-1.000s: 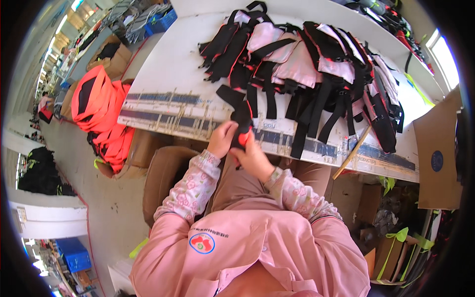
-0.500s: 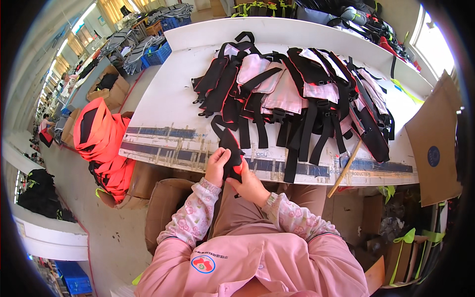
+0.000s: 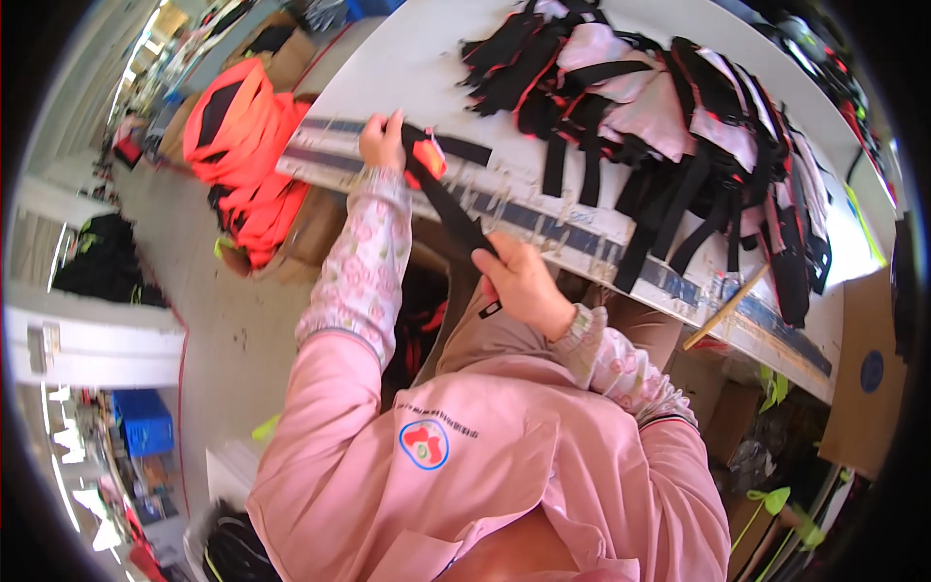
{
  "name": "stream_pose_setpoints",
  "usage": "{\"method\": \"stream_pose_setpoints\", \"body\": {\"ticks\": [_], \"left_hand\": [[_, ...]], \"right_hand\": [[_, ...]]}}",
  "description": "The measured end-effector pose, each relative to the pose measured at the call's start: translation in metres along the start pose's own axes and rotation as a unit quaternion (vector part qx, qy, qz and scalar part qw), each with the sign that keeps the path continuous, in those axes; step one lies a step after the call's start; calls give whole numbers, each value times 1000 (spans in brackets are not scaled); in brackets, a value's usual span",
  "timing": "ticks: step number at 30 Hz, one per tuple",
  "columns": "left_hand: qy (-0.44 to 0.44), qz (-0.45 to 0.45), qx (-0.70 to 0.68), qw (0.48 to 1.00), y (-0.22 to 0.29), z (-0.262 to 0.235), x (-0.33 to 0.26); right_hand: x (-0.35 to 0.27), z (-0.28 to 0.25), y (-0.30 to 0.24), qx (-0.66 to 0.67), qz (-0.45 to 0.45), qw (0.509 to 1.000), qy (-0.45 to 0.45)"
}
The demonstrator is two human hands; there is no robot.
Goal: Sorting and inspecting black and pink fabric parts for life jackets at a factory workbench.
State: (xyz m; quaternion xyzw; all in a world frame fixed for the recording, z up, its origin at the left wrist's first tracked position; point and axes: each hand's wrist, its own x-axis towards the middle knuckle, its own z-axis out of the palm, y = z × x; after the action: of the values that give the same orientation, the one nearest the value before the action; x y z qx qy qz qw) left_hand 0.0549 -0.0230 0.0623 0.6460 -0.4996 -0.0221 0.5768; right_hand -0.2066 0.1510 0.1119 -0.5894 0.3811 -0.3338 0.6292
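A black webbing strap (image 3: 454,211) with a bright orange-red patch is stretched slantwise across the table's front edge. My left hand (image 3: 383,145) is closed on its far end, beside the patch. Lower down and closer to my body, my right hand (image 3: 524,281) pinches the near end, and a small dark end piece hangs below the fingers. Another black tail of the strap lies flat on the table, right of the patch. Farther right is a heap of black and pale pink strapped pieces (image 3: 630,107) with red edging, several straps trailing toward me.
The white worktable (image 3: 388,73) has worn tape along its front edge. A wooden stick (image 3: 725,308) juts over that edge. Orange fabric (image 3: 238,126) is piled over a box at left. A cardboard panel (image 3: 858,388) stands at right; a blue crate (image 3: 143,422) sits far left.
My left hand has moved up and left over the table, while my right hand stays low, drawing the black strap out long. The whole view has turned and shifted.
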Motion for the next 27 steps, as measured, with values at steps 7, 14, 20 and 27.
{"method": "stream_pose_setpoints", "body": {"ticks": [7,14,20,27], "left_hand": [[34,-26,48,998,-51,-66,30],[109,-108,257,954,-121,-224,64],[-17,-60,255,965,-150,-296,48],[-268,-229,563,748,-240,-426,-36]], "right_hand": [[-4,28,-21,-34,-16,997,-60],[-44,40,-27,-12,-27,987,-158],[-5,38,-13,159,109,954,-230],[65,11,47,-99,-44,993,-54]]}}
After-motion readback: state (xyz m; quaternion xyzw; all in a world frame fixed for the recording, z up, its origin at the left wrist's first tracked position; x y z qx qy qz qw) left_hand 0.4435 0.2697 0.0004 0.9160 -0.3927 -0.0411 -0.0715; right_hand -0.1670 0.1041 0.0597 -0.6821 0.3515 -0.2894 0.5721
